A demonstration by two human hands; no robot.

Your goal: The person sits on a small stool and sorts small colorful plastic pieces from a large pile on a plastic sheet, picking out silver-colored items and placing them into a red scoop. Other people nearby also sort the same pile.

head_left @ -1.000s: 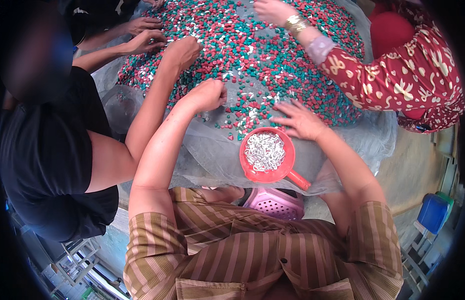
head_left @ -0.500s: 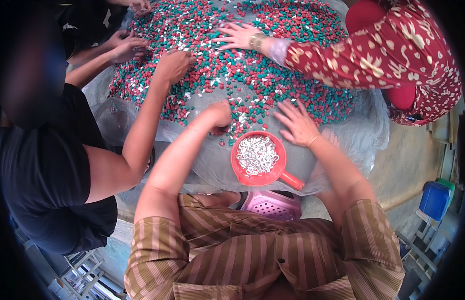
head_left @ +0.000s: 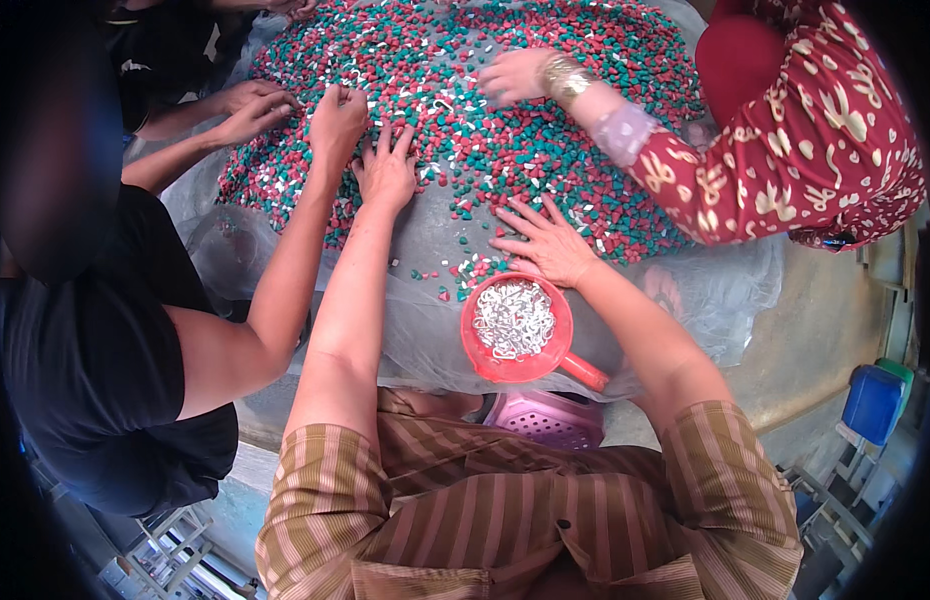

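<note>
**Tan floor (head_left: 830,320) around a plastic sheet (head_left: 730,300)**

Smooth and worn-looking, the floor runs out beyond the sheet's right edge. Past the near right corner stand a blue bin (head_left: 873,404) and a green bin (head_left: 899,374) behind it. Well beyond the near left corner is a pale frame (head_left: 173,540) with crossbars. The light is even.

The left hand (head_left: 386,178) lies over coloured pieces (head_left: 545,152).

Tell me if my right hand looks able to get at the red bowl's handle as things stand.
Probably yes: the right hand looks open just beyond the red bowl, and nothing covers the handle, though the hand would have to draw back.
</note>
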